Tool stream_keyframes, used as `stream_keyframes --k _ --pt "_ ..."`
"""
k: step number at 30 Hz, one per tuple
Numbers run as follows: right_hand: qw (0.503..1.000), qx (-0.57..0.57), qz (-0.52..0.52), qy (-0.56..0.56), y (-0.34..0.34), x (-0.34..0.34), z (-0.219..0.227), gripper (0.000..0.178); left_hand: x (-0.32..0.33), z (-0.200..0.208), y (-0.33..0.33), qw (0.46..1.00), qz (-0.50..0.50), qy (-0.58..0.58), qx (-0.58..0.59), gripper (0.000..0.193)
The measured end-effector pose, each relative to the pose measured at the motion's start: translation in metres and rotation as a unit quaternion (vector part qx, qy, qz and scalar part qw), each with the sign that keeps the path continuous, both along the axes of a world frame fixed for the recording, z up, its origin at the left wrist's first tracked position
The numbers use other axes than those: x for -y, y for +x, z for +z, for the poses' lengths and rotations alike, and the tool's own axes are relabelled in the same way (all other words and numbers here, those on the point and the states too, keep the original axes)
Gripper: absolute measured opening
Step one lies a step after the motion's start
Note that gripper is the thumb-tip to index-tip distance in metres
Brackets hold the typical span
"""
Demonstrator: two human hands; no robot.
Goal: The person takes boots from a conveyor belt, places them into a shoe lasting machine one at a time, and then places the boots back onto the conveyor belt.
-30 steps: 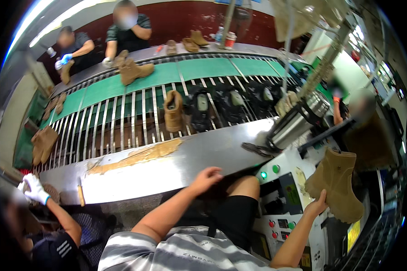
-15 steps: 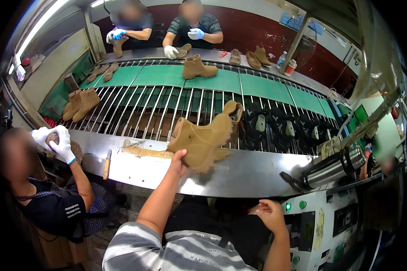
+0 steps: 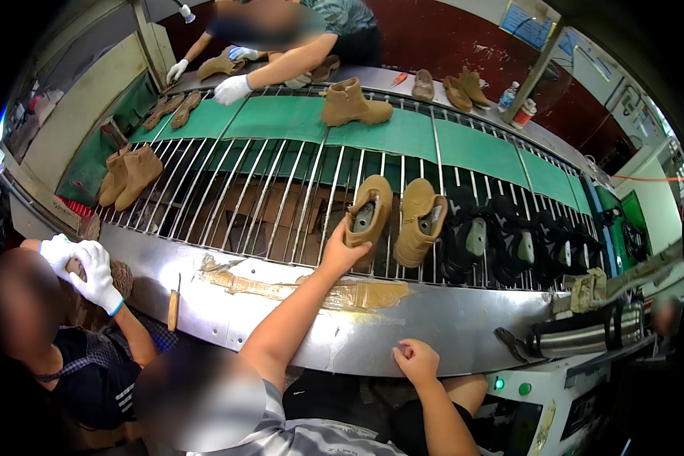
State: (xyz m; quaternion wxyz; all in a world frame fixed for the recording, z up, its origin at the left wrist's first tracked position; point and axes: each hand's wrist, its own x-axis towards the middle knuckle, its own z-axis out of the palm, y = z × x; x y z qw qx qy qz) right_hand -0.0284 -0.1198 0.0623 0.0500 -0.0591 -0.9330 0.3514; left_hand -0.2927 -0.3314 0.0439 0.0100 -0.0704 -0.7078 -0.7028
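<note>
My left hand (image 3: 349,248) grips a tan ankle boot (image 3: 373,202) by its heel end. The boot points away from me over the metal bars, its opening facing up; I cannot tell whether it rests on them. Close to its right stands a matching tan boot (image 3: 411,243) on the bars. Low over the steel ledge (image 3: 334,334), my right hand (image 3: 418,362) is closed with fingers curled; what it holds, if anything, is hidden.
Black shoes (image 3: 524,243) line the bars at right. A tan boot (image 3: 349,104) stands on the green belt (image 3: 281,121); two more boots (image 3: 133,175) are at left. A wooden-handled knife (image 3: 174,308) and steel flask (image 3: 585,334) lie on the ledge. Gloved co-workers stand left and across.
My left hand has carried the boot from above the ledge out over the bars, turning its toe away from me. My right hand has risen toward the ledge. A co-worker opposite now leans leftward.
</note>
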Motion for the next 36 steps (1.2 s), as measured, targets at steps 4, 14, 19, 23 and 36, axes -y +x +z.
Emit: stream_keyframes --k 4,14,19,23,36 --pt "0.994 -0.039 -0.045 0.091 -0.021 0.012 -0.012 0.018 0.035 0.013 -0.01 0.986 -0.158 -0.052 -0.032 0.085" --pt "0.99 0.079 -0.043 0.111 -0.023 0.015 -0.007 0.02 0.062 0.065 -0.344 0.862 0.113 -0.448 -0.207 0.042" --pt "0.989 0.084 -0.053 0.108 -0.025 0.016 -0.011 0.025 0.01 0.091 -0.472 0.781 0.144 -0.543 -0.273 0.052" --pt "0.991 0.043 -0.059 0.114 -0.028 0.017 -0.008 0.023 -0.005 0.059 -0.511 0.791 0.11 -0.577 -0.172 0.042" --pt "0.994 -0.054 -0.019 0.088 -0.034 0.0 -0.028 0.024 0.079 0.158 -0.215 0.906 -0.032 -0.421 0.024 0.031"
